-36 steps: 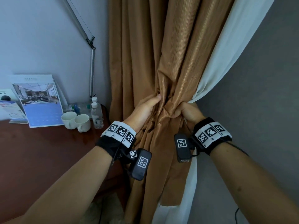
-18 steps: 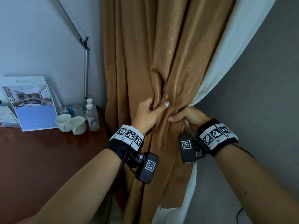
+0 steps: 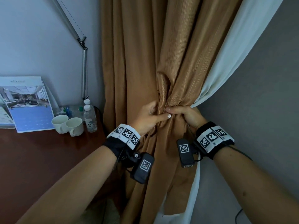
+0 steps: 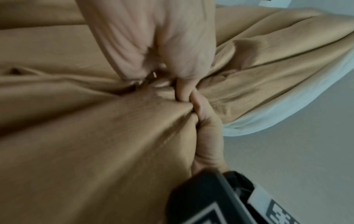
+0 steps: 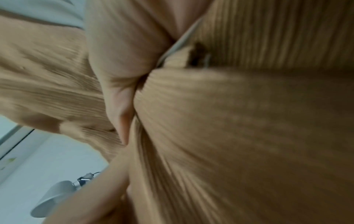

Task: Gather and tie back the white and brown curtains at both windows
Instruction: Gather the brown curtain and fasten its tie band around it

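The brown curtain [image 3: 142,54] hangs in the middle of the head view, bunched to a narrow waist at hand height. A white curtain [image 3: 229,50] runs along its right side and shows again below [image 3: 192,191]. My left hand [image 3: 148,118] grips the bunched brown cloth from the left, thumb laid across the front. From the right, my right hand [image 3: 186,114] grips the same gather, fingertips meeting the left thumb. In the left wrist view both hands clutch the brown folds [image 4: 114,121], with the white curtain [image 4: 287,109] at the right. The right wrist view is blurred brown cloth [image 5: 229,121]. No tie-back shows.
A dark wooden desk [image 3: 32,159] stands left of the curtain with two white cups [image 3: 68,125], water bottles [image 3: 89,117] and a calendar [image 3: 27,104]. A metal lamp arm [image 3: 84,65] rises beside the curtain. A grey wall [image 3: 258,110] fills the right.
Both hands have closed in on the gather, drawing the brown curtain into a tighter bunch. The left thumb now lies across the front and meets the right fingertips.
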Available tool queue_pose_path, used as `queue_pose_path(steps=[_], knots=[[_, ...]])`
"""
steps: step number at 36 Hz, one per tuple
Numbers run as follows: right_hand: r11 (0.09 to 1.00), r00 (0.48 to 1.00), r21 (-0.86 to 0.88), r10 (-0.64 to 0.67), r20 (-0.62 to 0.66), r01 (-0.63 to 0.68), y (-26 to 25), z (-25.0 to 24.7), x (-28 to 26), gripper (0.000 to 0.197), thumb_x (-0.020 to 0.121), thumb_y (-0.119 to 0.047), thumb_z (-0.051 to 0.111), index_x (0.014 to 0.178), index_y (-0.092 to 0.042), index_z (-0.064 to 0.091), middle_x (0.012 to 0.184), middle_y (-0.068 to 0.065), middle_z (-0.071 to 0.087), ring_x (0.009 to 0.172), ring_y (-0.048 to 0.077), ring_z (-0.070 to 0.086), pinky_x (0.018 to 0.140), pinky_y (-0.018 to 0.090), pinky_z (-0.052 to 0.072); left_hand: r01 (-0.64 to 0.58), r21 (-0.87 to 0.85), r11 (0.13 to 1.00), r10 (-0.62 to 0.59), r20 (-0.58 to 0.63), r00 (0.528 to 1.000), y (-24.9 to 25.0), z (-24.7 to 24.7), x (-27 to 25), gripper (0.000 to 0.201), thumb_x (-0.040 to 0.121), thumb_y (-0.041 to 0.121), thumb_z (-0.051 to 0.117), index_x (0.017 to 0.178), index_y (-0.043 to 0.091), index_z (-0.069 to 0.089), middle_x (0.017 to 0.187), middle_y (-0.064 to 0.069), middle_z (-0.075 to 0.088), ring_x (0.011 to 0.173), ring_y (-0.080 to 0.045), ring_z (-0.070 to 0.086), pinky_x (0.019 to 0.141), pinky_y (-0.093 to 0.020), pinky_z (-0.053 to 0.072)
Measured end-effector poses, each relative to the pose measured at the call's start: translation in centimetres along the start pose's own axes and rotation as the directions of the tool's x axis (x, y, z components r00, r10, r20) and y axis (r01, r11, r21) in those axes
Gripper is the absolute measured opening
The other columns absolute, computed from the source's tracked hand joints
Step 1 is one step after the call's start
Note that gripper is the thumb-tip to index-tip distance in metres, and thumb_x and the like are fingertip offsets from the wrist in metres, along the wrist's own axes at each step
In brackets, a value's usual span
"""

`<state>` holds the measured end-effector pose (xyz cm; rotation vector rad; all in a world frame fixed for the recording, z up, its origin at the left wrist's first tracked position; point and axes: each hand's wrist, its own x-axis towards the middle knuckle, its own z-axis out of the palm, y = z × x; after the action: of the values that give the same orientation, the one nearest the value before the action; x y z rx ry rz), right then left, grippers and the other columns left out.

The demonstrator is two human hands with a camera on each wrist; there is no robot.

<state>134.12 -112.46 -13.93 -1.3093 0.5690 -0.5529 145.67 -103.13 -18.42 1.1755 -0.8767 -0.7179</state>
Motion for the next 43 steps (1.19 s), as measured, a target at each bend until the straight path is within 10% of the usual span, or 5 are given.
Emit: queue_pose_path(steps=[13,19,25,34,43], knots=[[0.998,0.999,-0.054,0.015,0.034,-0.013,0.3,-0.7,2.4,0.047,0.069,0.002,0.078,0.114,0.003,0.066,0.111,0.021,0.071,0.102,0.036,0.069,0.087,0.05,0.056,0.074,0.227,0.971,-0.005,-0.29,0.957,3.2,-8.6,3.4,0.017,0.092,0.035,0.066,0.106,0.026,0.067,0.121,0.001,0.067,0.116,-0.013,0.062,0.101,-0.034,0.049],[0.998,0.994,-0.039,0.047,0.103,-0.043,0.4,-0.1,2.5,0.043,0.071,0.009,0.072,0.114,0.005,0.066,0.107,0.021,0.071,0.094,0.034,0.07,0.076,0.043,0.059,0.171,0.038,0.984,-0.154,-0.276,0.949,3.9,-7.4,5.6,0.083,0.086,0.071,0.042,0.151,0.02,0.03,0.144,0.004,0.044,0.129,-0.01,0.043,0.107,-0.031,0.032],[0.998,0.992,-0.05,0.039,0.122,-0.034,0.4,0.1,2.8,0.033,0.075,0.014,0.067,0.105,0.0,0.068,0.096,0.013,0.075,0.085,0.024,0.073,0.067,0.034,0.059,0.185,-0.284,0.941,-0.217,-0.085,0.972,4.6,-4.8,5.6,0.058,0.099,0.062,0.027,0.112,0.018,0.063,0.104,-0.002,0.075,0.097,-0.012,0.07,0.082,-0.028,0.054],[0.996,0.996,-0.055,0.074,0.056,-0.071,0.4,0.8,4.0,0.05,0.067,0.003,0.077,0.115,0.003,0.066,0.112,0.021,0.07,0.103,0.037,0.068,0.092,0.055,0.053,0.189,-0.413,0.891,-0.164,0.096,0.982,2.4,-5.7,4.1,0.082,0.093,0.068,0.031,0.145,0.004,0.04,0.137,-0.017,0.057,0.127,-0.028,0.056,0.109,-0.046,0.041],[0.994,0.993,-0.105,0.036,0.115,-0.023,0.6,2.0,4.0,0.052,0.058,0.002,0.071,0.109,0.01,0.065,0.11,0.027,0.069,0.104,0.039,0.067,0.091,0.053,0.054,0.054,0.016,0.998,-0.056,0.224,0.973,2.3,-4.1,3.5,0.065,0.06,0.007,0.087,0.117,0.019,0.058,0.109,0.005,0.072,0.107,-0.005,0.066,0.084,-0.016,0.052]])
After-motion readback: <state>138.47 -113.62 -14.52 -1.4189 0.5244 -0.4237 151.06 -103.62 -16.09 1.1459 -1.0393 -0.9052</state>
